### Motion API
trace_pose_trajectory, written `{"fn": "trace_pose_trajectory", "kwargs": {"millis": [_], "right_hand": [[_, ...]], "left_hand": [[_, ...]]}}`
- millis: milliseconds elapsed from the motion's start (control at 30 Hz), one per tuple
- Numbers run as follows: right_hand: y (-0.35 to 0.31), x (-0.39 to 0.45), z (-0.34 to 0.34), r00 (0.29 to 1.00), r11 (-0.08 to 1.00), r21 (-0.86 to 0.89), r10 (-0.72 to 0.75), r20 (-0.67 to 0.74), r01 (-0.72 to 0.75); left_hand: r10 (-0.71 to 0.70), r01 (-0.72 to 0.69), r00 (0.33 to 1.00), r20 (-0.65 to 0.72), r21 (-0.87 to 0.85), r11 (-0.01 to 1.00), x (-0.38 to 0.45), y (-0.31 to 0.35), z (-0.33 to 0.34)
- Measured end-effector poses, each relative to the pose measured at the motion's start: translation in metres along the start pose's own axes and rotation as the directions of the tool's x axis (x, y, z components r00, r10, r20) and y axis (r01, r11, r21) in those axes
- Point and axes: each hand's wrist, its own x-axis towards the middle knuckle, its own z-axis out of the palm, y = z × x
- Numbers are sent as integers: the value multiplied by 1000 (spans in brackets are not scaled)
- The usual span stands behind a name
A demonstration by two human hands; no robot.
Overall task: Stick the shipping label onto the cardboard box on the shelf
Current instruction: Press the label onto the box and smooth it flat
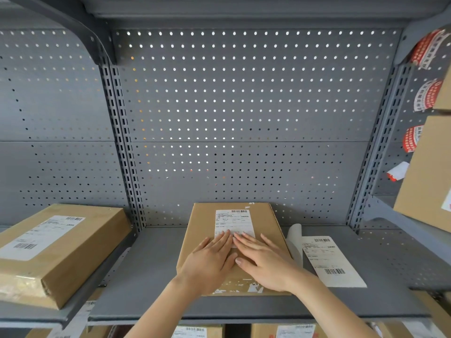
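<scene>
Single head-worn wide-angle view
It looks forward and slightly down, close to the shelf (156,272), facing the perforated back panel (244,106); both forearms enter from the bottom edge

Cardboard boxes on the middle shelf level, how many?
2: one under both hands at centre, one in the left bay. More boxes sit right and below, partly cut off.

Both hands (234,259) bare — no sleeves, rings or watch showing
</scene>
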Motion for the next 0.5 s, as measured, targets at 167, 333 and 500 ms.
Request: {"fn": "trace_pose_trajectory", "kwargs": {"millis": [167, 333, 500], "right_hand": [[-3, -3, 3, 1000, 999, -32, -7, -15, 7], [-5, -5, 7, 999, 999, -54, 1, -46, -3], [-6, -7, 9, 997, 998, -59, 2, -76, -6]], "left_hand": [[11, -9, 995, -101, 27, 1000, -3, 1, 6], [25, -18, 990, -141, 50, 999, -3, 3, 9], [15, -14, 987, -159, 6, 1000, -5, 7, 5]]}}
